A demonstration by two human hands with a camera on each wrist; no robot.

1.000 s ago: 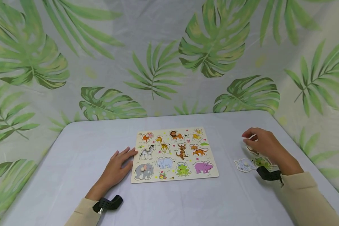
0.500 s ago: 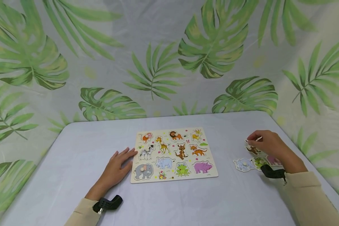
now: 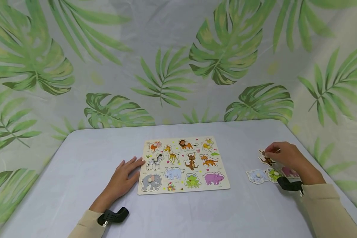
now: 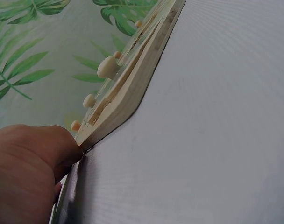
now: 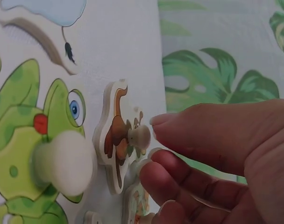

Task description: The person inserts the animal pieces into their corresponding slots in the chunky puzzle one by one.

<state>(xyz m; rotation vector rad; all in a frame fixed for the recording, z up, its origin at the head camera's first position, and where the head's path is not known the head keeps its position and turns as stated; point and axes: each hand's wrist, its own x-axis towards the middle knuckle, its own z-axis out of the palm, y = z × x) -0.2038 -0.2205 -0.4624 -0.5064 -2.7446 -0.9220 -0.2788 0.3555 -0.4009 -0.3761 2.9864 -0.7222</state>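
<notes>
My left hand (image 3: 122, 178) lies flat on the table, its straight fingers touching the left edge of the wooden animal puzzle board (image 3: 178, 190). In the left wrist view, the thumb sits at the board's corner. At the right, my right hand (image 3: 287, 157) is over a loose kangaroo puzzle piece (image 3: 267, 160). In the right wrist view, its thumb and fingertips are right at the piece's wooden knob (image 5: 139, 136), with a gap between thumb and forefinger. Wooden knobs stand on the board's elephant (image 3: 151, 182), monkey, giraffe and lion.
In front of the right hand lie loose rhino (image 3: 257, 176), frog (image 3: 274, 175) and hippo (image 3: 289, 172) pieces; the wrist camera partly overlaps them. Another orange-patterned piece (image 5: 141, 200) shows behind the kangaroo in the right wrist view. A leaf-print cloth (image 3: 166, 66) hangs behind the table.
My right hand has shifted slightly right and down, uncovering more of the kangaroo, frog and hippo pieces. The left hand stays at the board's edge.
</notes>
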